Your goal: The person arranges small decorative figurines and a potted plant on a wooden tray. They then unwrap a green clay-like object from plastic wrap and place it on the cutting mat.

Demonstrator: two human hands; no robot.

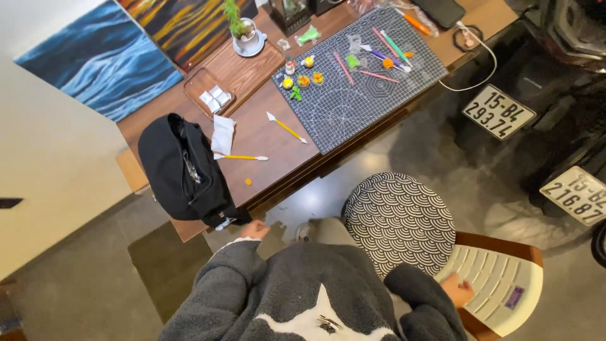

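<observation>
A grey polished concrete floor (95, 271) runs under a long brown wooden table (265, 136) set against a pale wall, with two painted canvases, one blue (101, 69) and one streaked orange and black (183, 22), leaning behind it.

At the table's left end sits a soft black fabric bag (183, 167), with a folded white paper (222, 134) and two yellow-handled modelling tools (246, 157) just beside it. Further right, a dark grey gridded cutting mat (341, 107) carries small orange, yellow and green clay figures (303, 79) and a scatter of pink, green and orange sticks and tools (379, 57).

The person stands back from the table in a fuzzy grey sweater. The left hand (254, 230) is loosely curled near the table's edge, just below the bag; whether it grips anything I cannot tell. The right hand (457, 292) rests on the back of a white slatted plastic chair (499, 284), fingers bent over it, beside a round cushion with a black-and-white wave pattern (399, 221).

Judging by the mat, several figures look shaped already, while the tools lie untouched and no one is seated.

The sweater hides both wrists, the table's far end is cut off, and the small figures are too tiny to identify.
</observation>
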